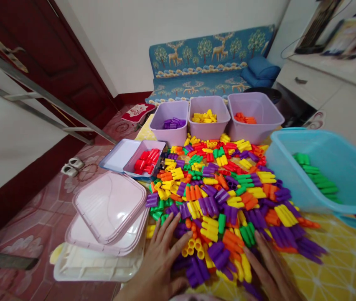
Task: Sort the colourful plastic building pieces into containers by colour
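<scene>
A wide pile of plastic finger-shaped tube pieces in purple, yellow, orange, green and red (209, 205) covers the table. Many pieces are joined in rows, and some show hollow ends. At the pile's near left edge lies my left hand (162, 261), fingers spread, beside yellow tubes (193, 246) and purple pieces (198, 271). My right hand (270, 269) rests at the near right part, fingers extended, next to a green piece (247, 234) and a yellow piece (243, 267). Neither hand holds anything that I can see.
Three lilac bins hold purple (169, 133), yellow (209, 133) and orange (255, 131) pieces. A small box (130, 165) contains red ones; a blue tub (293, 184) contains green ones. Stacked lids (110, 209) lie at left. Behind are a blue sofa (197, 83) and white cabinet (322, 88).
</scene>
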`<action>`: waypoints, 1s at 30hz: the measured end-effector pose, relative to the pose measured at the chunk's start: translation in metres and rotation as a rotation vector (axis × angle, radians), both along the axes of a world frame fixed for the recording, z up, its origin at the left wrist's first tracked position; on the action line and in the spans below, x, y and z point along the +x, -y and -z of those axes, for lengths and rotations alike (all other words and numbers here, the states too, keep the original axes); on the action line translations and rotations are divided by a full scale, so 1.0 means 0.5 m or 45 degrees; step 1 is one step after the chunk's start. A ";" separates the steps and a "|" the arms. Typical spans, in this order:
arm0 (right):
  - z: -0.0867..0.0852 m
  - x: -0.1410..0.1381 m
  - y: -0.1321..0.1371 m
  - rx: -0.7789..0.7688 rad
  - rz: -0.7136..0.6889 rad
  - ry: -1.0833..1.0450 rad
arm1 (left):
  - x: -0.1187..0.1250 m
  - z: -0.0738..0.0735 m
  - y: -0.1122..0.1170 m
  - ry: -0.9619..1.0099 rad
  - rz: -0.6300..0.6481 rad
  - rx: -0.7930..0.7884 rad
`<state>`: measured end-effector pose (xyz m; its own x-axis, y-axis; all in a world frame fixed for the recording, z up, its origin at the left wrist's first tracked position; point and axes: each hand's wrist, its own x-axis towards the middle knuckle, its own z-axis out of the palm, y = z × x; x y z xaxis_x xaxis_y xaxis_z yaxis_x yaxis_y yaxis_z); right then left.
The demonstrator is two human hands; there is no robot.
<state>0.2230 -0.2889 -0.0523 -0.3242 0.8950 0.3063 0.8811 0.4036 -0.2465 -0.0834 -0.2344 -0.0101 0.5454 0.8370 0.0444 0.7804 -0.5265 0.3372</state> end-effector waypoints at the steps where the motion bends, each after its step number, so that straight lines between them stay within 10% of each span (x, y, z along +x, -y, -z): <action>1: -0.007 -0.016 -0.015 -0.036 0.021 -0.027 | 0.013 -0.002 -0.010 0.003 -0.003 0.007; 9: -0.047 -0.075 -0.181 -0.159 -0.186 -0.370 | 0.089 -0.027 -0.143 0.176 -0.025 0.102; 21: -0.116 -0.097 -0.462 -0.099 0.124 -0.409 | 0.166 -0.054 -0.379 0.350 -0.282 0.130; 26: -0.148 -0.072 -0.420 0.096 0.276 -0.444 | 0.126 -0.125 -0.329 0.320 -0.324 0.230; 30: -0.145 -0.043 -0.269 -0.110 0.129 -0.301 | 0.044 -0.167 -0.185 0.096 -0.131 -0.246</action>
<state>0.2017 -0.1546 0.0203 -0.1599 0.9455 0.2838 0.8298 0.2845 -0.4802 -0.0615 -0.1421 0.0733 0.4578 0.8850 -0.0846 0.7955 -0.3652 0.4835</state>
